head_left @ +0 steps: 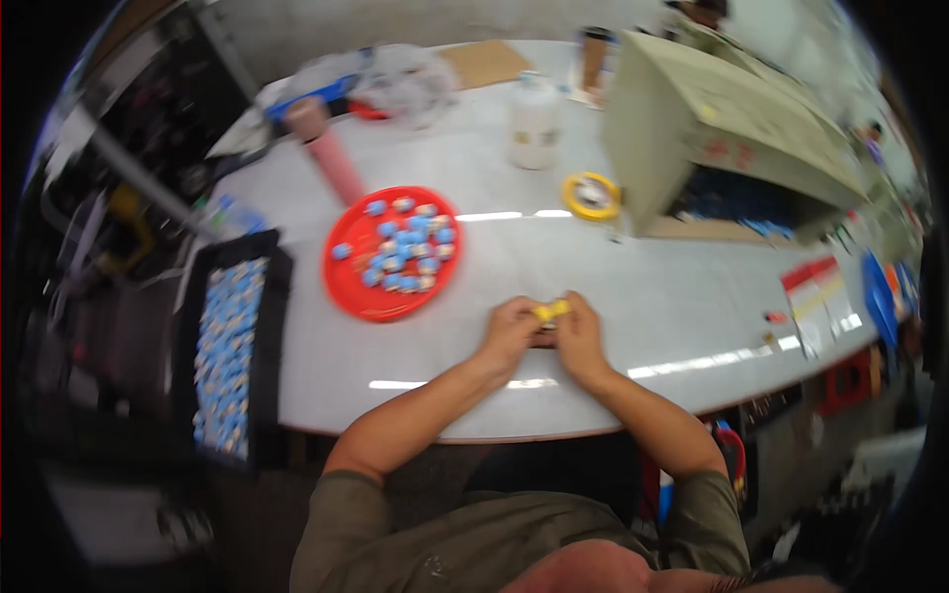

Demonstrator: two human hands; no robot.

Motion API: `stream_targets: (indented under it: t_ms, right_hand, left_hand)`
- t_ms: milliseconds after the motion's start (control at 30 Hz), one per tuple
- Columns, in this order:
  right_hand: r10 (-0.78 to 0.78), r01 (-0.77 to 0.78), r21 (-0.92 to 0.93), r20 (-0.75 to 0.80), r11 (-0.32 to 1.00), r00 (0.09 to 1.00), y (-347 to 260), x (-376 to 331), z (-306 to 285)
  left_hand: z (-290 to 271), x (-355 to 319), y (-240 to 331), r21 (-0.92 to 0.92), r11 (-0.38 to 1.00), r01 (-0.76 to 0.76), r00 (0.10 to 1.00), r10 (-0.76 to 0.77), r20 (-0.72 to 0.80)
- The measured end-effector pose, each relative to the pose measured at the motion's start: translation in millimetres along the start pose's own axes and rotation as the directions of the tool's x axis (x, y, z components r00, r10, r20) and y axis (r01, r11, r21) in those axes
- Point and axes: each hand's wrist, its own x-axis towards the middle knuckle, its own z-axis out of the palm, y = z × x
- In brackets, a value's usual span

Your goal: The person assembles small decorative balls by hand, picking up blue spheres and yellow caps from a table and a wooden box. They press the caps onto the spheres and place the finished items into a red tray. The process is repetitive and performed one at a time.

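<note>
Both my hands meet over the white tabletop (494, 277) near its front edge. Between the fingertips is a small yellow piece (551, 311), too small and blurred to name, with something darker beneath it. My left hand (508, 332) pinches it from the left, fingers bent. From the other side my right hand (581, 334) closes on it with thumb and fingers. Left of my hands, a red round plate (341, 287) bears several small blue and white round pieces (416, 238).
A black crate (270, 346) full of blue and white pieces is at the table's left edge. A pink cylinder (331, 158), white bottle (535, 124) and yellow tape roll (591, 196) stand farther back. A beige open-fronted box (647, 138) is at right, near papers (820, 306). Another person (700, 25) is behind it.
</note>
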Motion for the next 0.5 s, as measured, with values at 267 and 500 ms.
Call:
stream_targets:
  t_ms: [267, 500]
  right_hand:
    - [0.025, -0.028, 0.173, 0.017, 0.985, 1.000, -7, -4, 1]
    - [0.035, -0.039, 0.194, 0.024, 0.980, 0.999, -17, -4, 5]
  left_hand:
    - [5, 6, -5, -0.031, 0.999, -0.025, 1.000, 0.026, 0.003]
    - [7, 8, -9, -0.053, 0.996, -0.070, 0.998, 0.069, -0.013]
